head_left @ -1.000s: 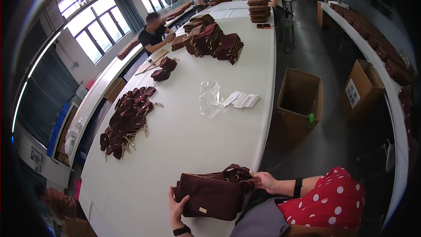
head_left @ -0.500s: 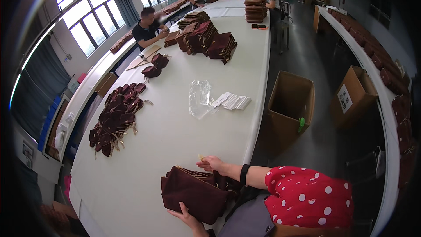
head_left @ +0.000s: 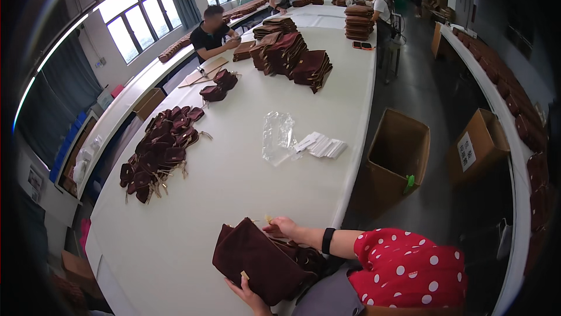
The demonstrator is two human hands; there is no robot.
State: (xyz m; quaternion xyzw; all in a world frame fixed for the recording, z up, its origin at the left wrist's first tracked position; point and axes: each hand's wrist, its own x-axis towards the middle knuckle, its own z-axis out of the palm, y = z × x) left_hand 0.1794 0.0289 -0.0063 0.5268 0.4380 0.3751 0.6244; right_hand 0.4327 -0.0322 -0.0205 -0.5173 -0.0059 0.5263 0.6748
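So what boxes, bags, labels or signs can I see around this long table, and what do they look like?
Open cardboard box: on the floor right of the white table, brown, a small green thing inside.
Second cardboard box: farther right, brown, with a white label on its side.
Clear plastic bag: mid-table, crumpled, see-through.
White slips: beside the bag, fanned in a row.
No screens visible.

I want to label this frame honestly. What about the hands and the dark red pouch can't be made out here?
Head view only:
- Left hand: mostly under the dark red pouch and cut off by the lower edge.
- Right hand: what its fingertips pinch is too small to tell.
- Open cardboard box: its bottom is in shadow.
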